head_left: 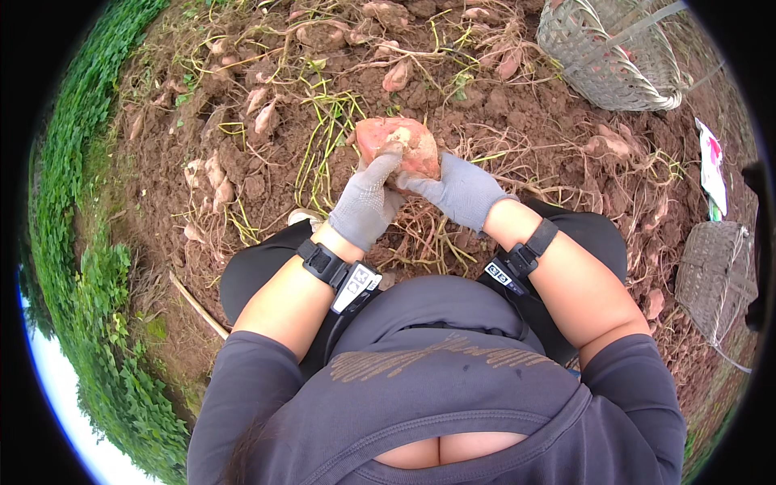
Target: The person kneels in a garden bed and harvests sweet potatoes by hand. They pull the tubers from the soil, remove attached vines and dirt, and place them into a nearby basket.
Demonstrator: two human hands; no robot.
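Between my two gloved hands is a large reddish sweet potato with a pale, yellowish patch on its upper face. My left hand grips its near left side, the thumb lying up against the pale patch. From the right, my right hand closes on the lower right side, its thumb close to the left one. Both hands wear grey knit gloves, and the fingers under the sweet potato are hidden. Green and yellow vine stems lie on the soil just left of it.
Dug sweet potatoes and roots lie scattered over brown soil. A woven basket stands at the far right, another woven basket at the right. Near them is a white and pink bag. A stick lies left of my leg; leafy plants border the left.
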